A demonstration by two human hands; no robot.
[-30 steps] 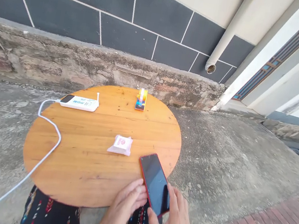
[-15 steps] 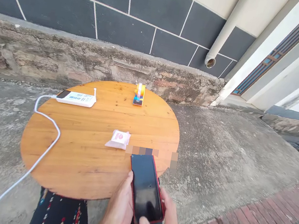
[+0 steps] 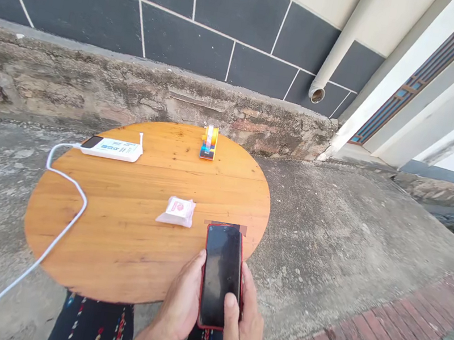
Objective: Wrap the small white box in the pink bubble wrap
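Note:
A smartphone (image 3: 220, 275) in a red case is held between both hands over the near right edge of the table, its dark screen facing up. My left hand (image 3: 182, 301) closes on its left side, thumb along the edge. On the right side, my right hand (image 3: 245, 322) grips the phone with its fingers, and the thumb lies over the lower right of the screen. A small white packet (image 3: 177, 210) in pinkish clear wrap lies on the wooden table (image 3: 122, 234), just beyond and left of the phone.
A yellow and blue tape dispenser (image 3: 209, 143) stands at the table's far edge. At the far left lies a white power-bank-like device (image 3: 112, 148), with a white cable (image 3: 65, 225) running off the table's left side. A stone wall base (image 3: 136, 92) and drainpipe (image 3: 336, 49) are behind.
The phone has turned from a tilt to nearly upright in view and moved slightly up. My right hand has drawn in closer, its thumb moving from the phone's bottom edge onto the screen.

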